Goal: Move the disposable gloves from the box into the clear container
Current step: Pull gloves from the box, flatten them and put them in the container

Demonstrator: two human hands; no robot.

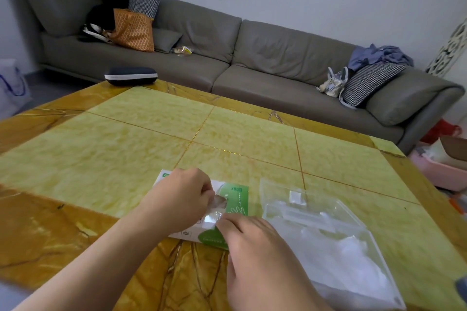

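A white and green glove box [236, 201] lies flat on the yellow table near its front edge. My left hand [184, 197] rests on top of the box with its fingers curled, pinching a thin clear glove [217, 206] at the box's opening. My right hand [255, 247] is just below it, its fingertips pinching the same clear glove film. Right of the box stands the clear container [353, 225], a square transparent tray holding crumpled clear gloves [351, 257] in its near half.
A dark oval case [131, 75] sits at the table's far left corner. A long grey sofa [252, 58] with bags, cushions and clothes runs behind the table. Pink bins [439, 171] stand on the floor to the right.
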